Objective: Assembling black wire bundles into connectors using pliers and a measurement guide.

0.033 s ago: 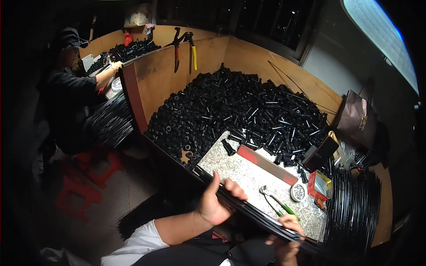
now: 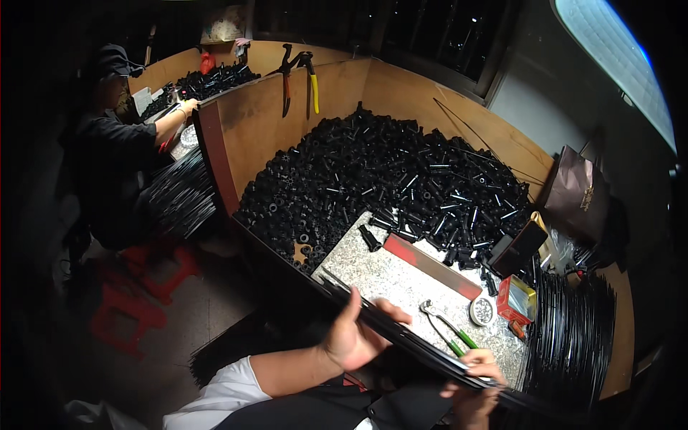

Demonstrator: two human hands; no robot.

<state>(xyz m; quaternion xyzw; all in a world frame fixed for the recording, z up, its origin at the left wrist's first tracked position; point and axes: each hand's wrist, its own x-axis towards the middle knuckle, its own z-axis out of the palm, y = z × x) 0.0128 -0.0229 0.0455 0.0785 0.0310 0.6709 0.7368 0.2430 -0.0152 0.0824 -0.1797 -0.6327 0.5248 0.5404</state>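
Black slender bundled rods are filling left hand and right hand; this holding step is likely needing level support next.

A workshop for small-parts bench work: 2 wooden-walled benches, a huge heap of black parts, thin black strips stacked in bulk, a tub of tiny metal pieces and green-handled pliers on the worktop. Hand tools hang on the partition, a co-worker is at the farther bench, and the dim floor seems to hold red stools.
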